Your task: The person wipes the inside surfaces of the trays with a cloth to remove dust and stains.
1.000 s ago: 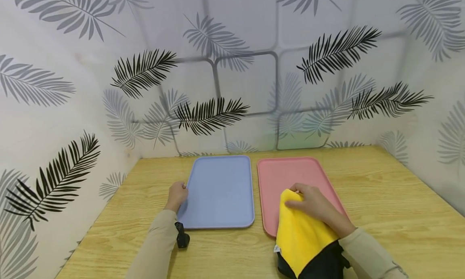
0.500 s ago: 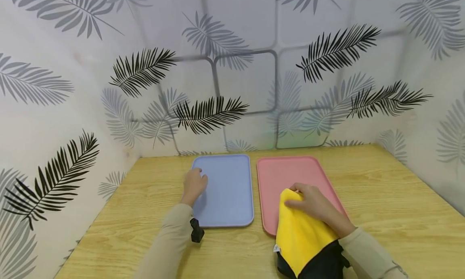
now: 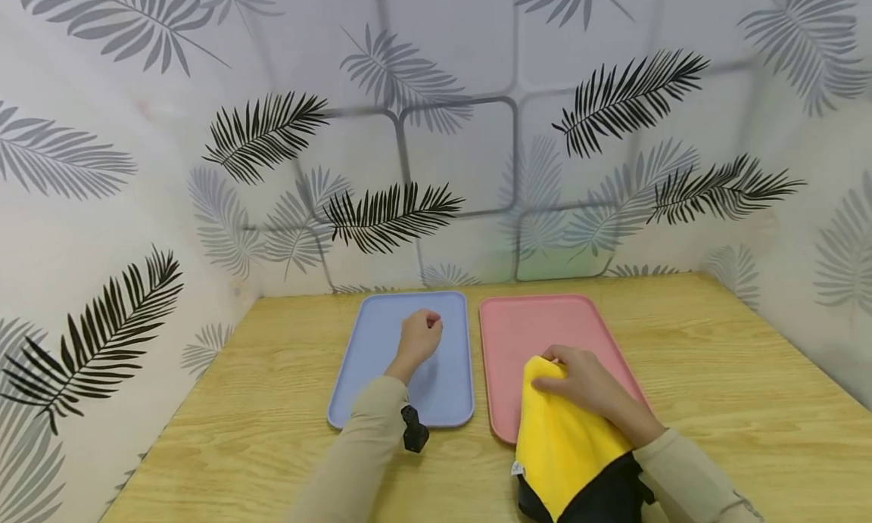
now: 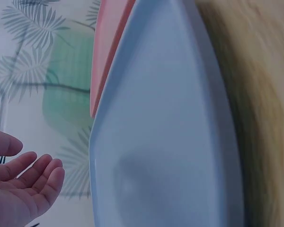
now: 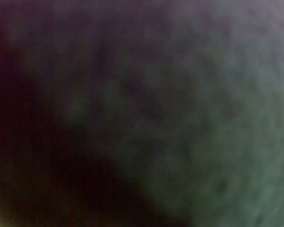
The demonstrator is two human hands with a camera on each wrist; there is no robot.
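Over the blue tray (image 3: pixel 381 372) my left hand (image 3: pixel 417 337) hovers with nothing in it. The left wrist view shows that hand's fingers (image 4: pixel 47 182) loosely bent and apart from the tray. My right hand (image 3: pixel 589 379) pinches the top corner of a cleaning cloth (image 3: pixel 562 440), yellow on one face and black on the other, with a small white label at its left edge. The cloth hangs down in front of the near part of the pink tray (image 3: pixel 538 326) and hides some of it. Dark blur fills the right wrist view, so no detail shows there.
Both trays lie side by side on a wood-grain table (image 3: pixel 252 402), a narrow gap between them. Behind and at both sides stands a pale curtain (image 3: pixel 450 160) printed with grey and black leaves.
My left hand has moved from the blue tray's left edge rightward to above its middle. The right hand and the cloth stay where they were.
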